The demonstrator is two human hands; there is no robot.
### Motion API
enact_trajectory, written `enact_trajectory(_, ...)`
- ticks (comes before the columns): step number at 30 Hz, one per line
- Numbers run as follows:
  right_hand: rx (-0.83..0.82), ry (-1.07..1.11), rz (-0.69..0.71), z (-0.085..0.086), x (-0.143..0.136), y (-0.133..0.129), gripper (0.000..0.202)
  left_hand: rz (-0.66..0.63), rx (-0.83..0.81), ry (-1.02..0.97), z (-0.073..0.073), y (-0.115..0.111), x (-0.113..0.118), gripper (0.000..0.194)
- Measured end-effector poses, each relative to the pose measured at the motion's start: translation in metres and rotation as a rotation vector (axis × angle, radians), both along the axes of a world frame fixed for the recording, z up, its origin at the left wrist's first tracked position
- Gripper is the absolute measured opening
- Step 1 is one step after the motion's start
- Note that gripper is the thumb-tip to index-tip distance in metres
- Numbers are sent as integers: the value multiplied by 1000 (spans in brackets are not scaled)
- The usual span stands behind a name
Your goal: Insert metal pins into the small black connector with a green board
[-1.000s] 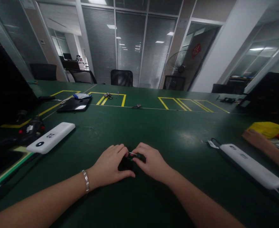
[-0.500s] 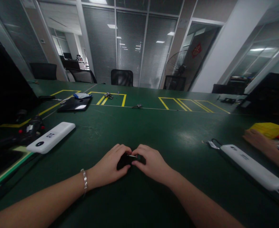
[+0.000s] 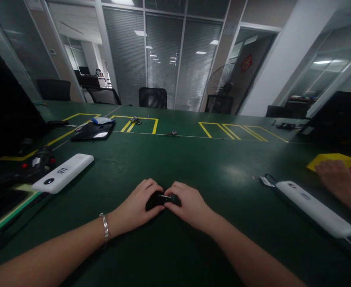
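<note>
Low over the front middle of the green table (image 3: 169,159), my left hand (image 3: 139,201) and my right hand (image 3: 189,205) face each other, fingertips nearly touching. Between them is a small dark object (image 3: 164,197) with a thin bright edge; its exact shape is hard to make out. The fingers and thumb of my left hand curl round its left end, and those of my right hand pinch its right end. A silver bracelet is on my left wrist.
A white power strip (image 3: 63,173) lies to the left, another (image 3: 316,207) to the right. At the far right a person's hand (image 3: 337,177) touches a yellow object (image 3: 347,159). Farther back are a black tablet-like item (image 3: 88,131) and small metal parts (image 3: 173,133).
My hands have barely moved and still hold the dark object. At the right, the other person's hand has shifted rightward over the yellow object.
</note>
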State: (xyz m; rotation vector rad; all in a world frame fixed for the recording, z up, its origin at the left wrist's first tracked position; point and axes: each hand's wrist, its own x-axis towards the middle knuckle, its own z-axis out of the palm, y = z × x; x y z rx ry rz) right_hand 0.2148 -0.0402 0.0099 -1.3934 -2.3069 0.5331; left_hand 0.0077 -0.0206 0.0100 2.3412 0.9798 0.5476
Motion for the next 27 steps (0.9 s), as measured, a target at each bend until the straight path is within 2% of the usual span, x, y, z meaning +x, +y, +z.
enact_trajectory(3,8,50,-22,-1,0,0,16,44,-115,-85,0,3,-1,27)
enact_trajectory(5,19,93,-45,-1,0,0,16,58,-262,-207,0,6,-1,31)
enact_trajectory(8,46,162,-76,-1,-1,1,15,8,-533,-431,-1,9,0,38)
enact_trajectory(11,99,281,-78,-1,-2,1,15,-52,-696,-602,-2,10,3,40)
enact_trajectory(13,124,344,-63,-2,-3,0,16,-74,-724,-653,-2,10,4,40)
enact_trajectory(17,115,379,-36,-3,-5,-2,17,-71,-722,-627,-4,8,5,39)
enact_trajectory(27,109,346,-15,-4,-5,-1,20,-59,-685,-588,-12,8,4,38)
